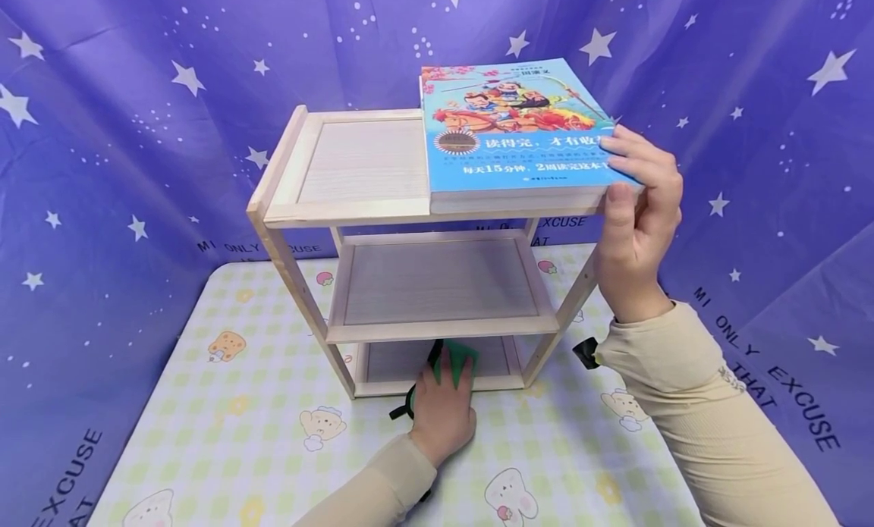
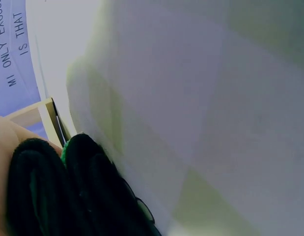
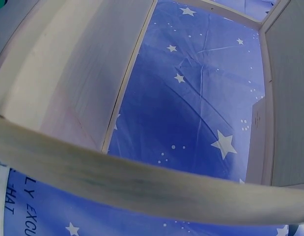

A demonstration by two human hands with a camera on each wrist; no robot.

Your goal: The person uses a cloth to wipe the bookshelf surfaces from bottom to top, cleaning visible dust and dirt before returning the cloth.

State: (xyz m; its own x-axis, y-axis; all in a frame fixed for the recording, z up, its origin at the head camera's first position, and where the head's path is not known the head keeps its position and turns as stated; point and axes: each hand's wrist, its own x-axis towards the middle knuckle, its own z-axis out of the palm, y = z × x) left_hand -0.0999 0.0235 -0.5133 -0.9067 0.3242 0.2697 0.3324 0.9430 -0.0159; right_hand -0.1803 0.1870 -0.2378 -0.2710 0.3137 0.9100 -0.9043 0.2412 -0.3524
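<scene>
A small three-tier wooden rack stands on the table. On the right part of its top shelf lies a thick blue book with riders on horseback on its cover. My right hand grips the book's front right corner, fingers bent over the cover, thumb at the front edge. Down at the bottom shelf, my left hand rests with fingers spread over a green cloth-like piece. Folded black material fills the lower left of the left wrist view, a bit of green beside it. What lies beneath the left palm is hidden.
The middle shelf sits directly above my left hand. A checked tablecloth with cartoon prints covers the table. Purple star-printed curtain surrounds the back and sides. Rack bars and shelves cross the right wrist view.
</scene>
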